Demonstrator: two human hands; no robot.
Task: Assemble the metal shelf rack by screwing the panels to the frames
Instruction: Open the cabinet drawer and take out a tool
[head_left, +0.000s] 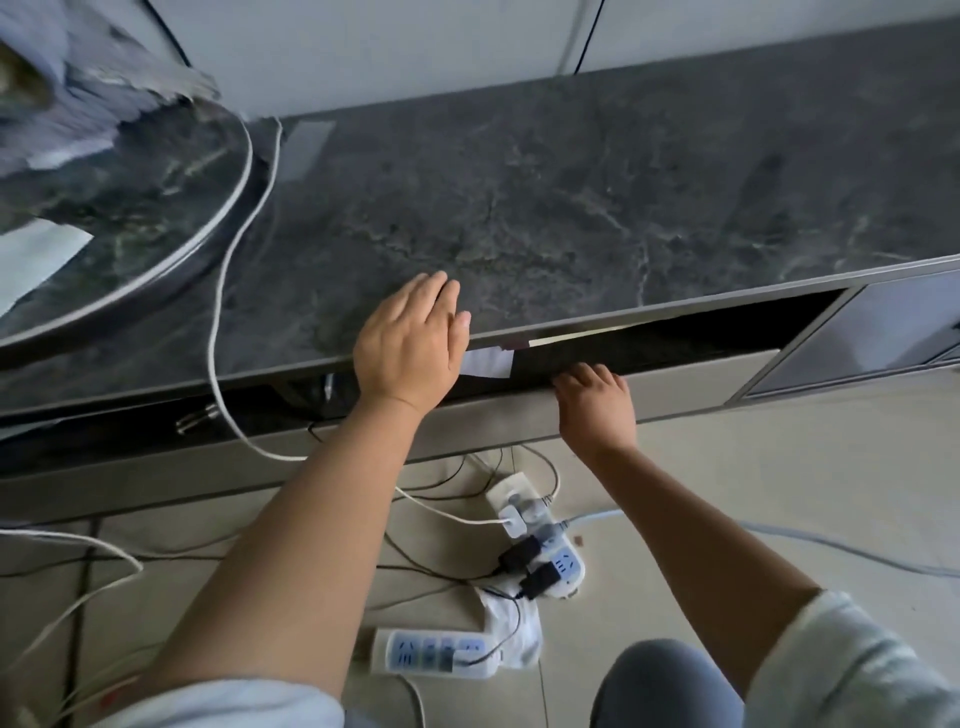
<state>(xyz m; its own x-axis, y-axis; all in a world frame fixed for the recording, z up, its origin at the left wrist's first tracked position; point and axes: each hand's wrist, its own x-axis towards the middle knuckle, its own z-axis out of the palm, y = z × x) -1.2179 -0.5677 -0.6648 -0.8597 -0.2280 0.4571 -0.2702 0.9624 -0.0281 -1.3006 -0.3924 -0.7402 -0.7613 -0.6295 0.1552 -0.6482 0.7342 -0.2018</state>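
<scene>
Left hand (410, 343) lies flat, fingers straight, on the dark marble counter (597, 208) edge, likely bracing. Right hand (597, 402) reaches into the open drawer (675, 338) beneath, fingers hidden; grip cannot be told. No shelf panels, frames or screws in view. White label (488, 362) on the edge: blank, nothing readable. Power strips (540, 535) on the floor.

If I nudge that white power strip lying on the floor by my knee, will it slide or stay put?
The white power strip would probably slide easily: it looks like light plastic on smooth floor tile. The black cable plugged into it may tug and swing it round. It looks rigid, so it should move as one piece.
</scene>
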